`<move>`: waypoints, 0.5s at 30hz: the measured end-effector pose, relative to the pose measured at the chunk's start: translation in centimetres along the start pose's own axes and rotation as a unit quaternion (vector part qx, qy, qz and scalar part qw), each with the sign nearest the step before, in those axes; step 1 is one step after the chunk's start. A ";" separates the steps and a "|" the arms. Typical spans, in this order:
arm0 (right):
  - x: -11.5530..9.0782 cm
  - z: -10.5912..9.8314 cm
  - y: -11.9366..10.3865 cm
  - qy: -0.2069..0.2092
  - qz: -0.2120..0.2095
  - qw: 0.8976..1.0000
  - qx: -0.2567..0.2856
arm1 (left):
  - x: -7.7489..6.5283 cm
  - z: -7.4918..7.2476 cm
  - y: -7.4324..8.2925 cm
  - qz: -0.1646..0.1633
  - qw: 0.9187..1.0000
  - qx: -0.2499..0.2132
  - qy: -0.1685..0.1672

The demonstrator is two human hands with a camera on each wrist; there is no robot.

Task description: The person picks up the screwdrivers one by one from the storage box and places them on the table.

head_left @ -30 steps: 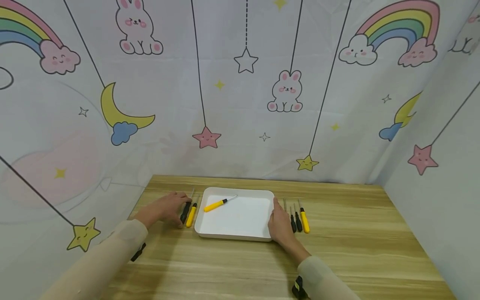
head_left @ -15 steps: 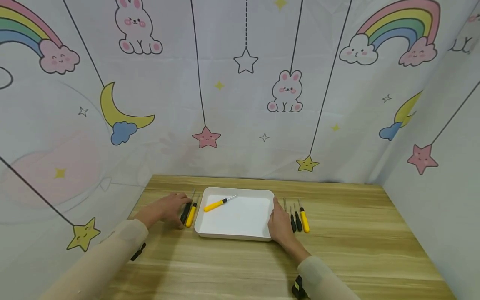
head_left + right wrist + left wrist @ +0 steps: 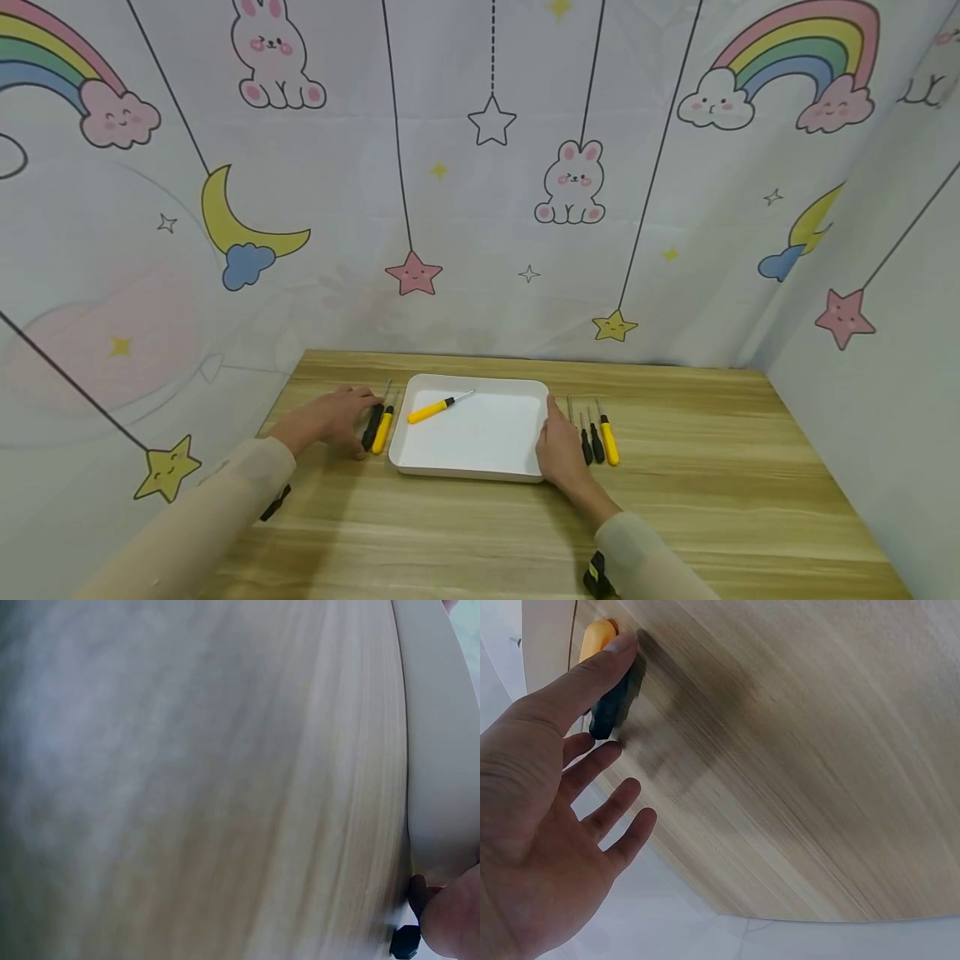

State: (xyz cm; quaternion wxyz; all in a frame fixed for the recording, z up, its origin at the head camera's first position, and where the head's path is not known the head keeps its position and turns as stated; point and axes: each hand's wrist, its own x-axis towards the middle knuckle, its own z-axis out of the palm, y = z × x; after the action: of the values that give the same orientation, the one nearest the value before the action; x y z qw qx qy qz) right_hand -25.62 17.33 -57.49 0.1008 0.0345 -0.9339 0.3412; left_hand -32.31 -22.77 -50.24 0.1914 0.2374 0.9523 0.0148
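In the head view my left hand (image 3: 337, 419) spans the handle of a black screwdriver (image 3: 372, 427), with a finger near its shaft end and the thumb at its butt. The left wrist view shows the thumb (image 3: 592, 679) by the black handle (image 3: 609, 711), with the other fingers spread loosely. A yellow screwdriver (image 3: 382, 430) lies just right of it. My right hand (image 3: 564, 452) rests along the right side of a white tray (image 3: 491, 446), fingers fairly straight. Another yellow screwdriver (image 3: 430, 412) lies inside the tray. The right wrist view catches the tray wall (image 3: 442, 772) and part of that hand.
Right of the tray lie several screwdrivers, including a black one (image 3: 597, 447) and a yellow one (image 3: 610, 443). A black-and-yellow object (image 3: 597, 575) is partly under the right sleeve. Behind the wooden table (image 3: 697, 467) hangs a patterned white curtain (image 3: 480, 233).
The black screwdriver under my left hand has shifted slightly right, nearer the yellow one. My right hand and the tray stay in place.
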 end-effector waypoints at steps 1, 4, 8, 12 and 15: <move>0.0 0.0 0.0 0.001 -0.001 1.000 -0.001 | 0.0 0.0 0.0 0.000 1.000 0.001 0.000; -0.1 -0.1 -0.1 0.002 -0.002 1.000 -0.001 | -0.1 0.0 0.0 0.000 1.000 0.000 0.002; -0.1 -0.1 -0.3 0.003 -0.001 1.000 -0.001 | -0.2 -0.2 0.0 -0.001 1.000 0.000 0.003; 0.0 -0.1 -0.3 0.000 0.001 1.000 -0.003 | -0.4 -0.6 0.0 0.002 1.000 0.005 0.006; 0.0 -0.1 -0.4 -0.001 0.002 1.000 -0.003 | -0.5 -0.9 0.0 0.008 1.000 0.011 0.012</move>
State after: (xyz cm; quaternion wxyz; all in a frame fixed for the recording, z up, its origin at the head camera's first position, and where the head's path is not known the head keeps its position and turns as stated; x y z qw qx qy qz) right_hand -25.50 17.12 -57.18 0.0990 0.0325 -0.9350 0.3390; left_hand -32.18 -22.94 -49.22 0.1773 0.2474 0.9525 0.0083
